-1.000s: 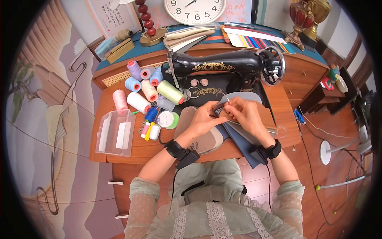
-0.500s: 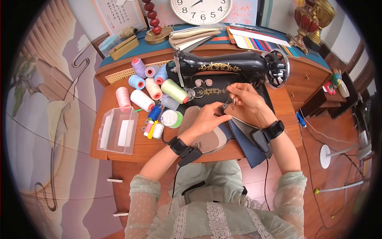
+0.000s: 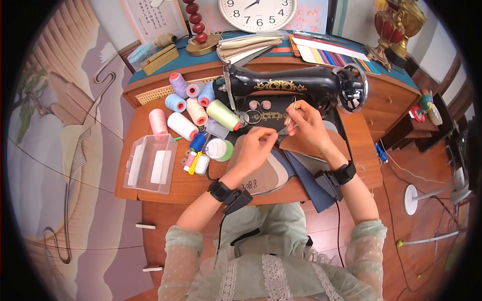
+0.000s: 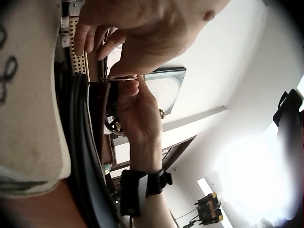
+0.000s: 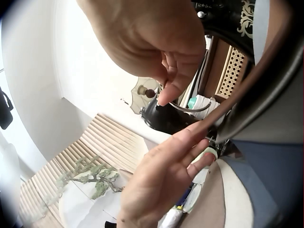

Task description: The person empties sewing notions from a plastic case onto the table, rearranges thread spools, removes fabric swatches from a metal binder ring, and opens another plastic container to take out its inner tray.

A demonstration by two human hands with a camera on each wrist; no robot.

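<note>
1. 1 thin curved metal ring (image 5: pixel 194 110) is clamped between thumb and fingers of the right hand (image 3: pixel 309 131), above the brown sheet (image 3: pixel 319 145).
2. Left hand (image 3: pixel 251 149): fingers loosely bent, apart from the thumb, beside the sheet's edge; contact is unclear.
3. Upside-down handwritten digits, 8s among them, mark the beige sheet (image 3: pixel 268 173).
4. The clock (image 3: pixel 258 11) shows printed numerals, including 5, 6 and 7.

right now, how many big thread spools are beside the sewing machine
8: lavender spool, pale spool and blue spool at the back; second blue spool in front of the lavender; cream spool mid-pile; green spool rightmost; pink spool leftmost; white spool in front. others may be hidden
</note>
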